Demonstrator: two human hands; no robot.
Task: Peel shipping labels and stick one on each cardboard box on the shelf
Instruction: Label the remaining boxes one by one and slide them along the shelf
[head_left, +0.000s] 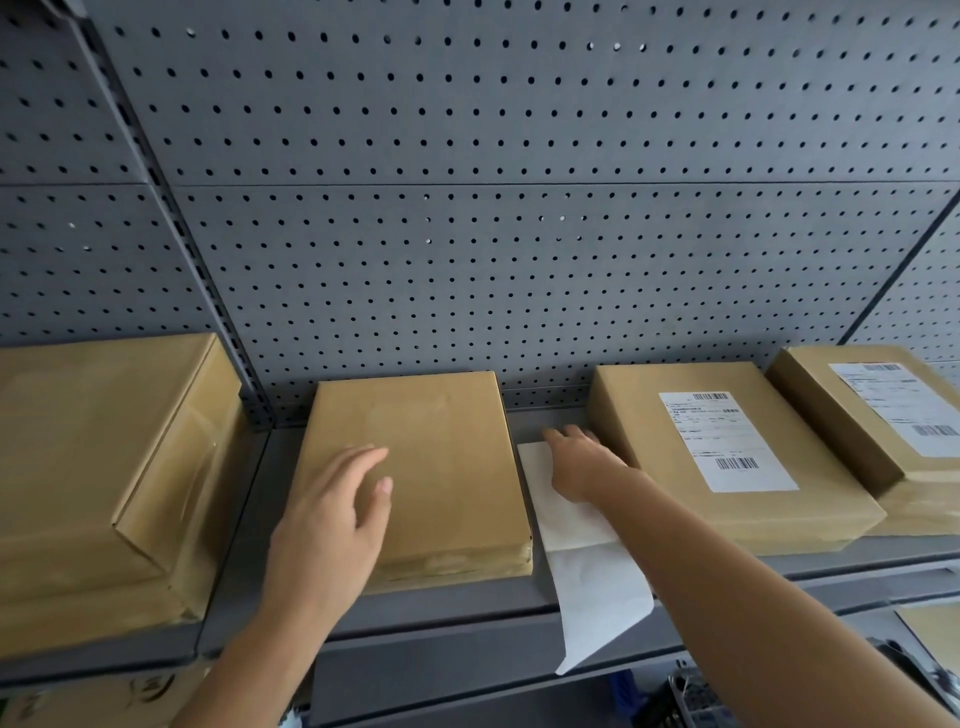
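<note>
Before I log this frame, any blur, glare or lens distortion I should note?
Head view: even, soft light; the left hand is motion-blurred at the fingertips; label print is too soft to read; faint sheen on the taped left box; the wide lens slants the pegboard uprights.

Left hand (332, 512) over unlabeled box (421, 467), right hand (579, 460) on white sheets (582, 525)
</note>
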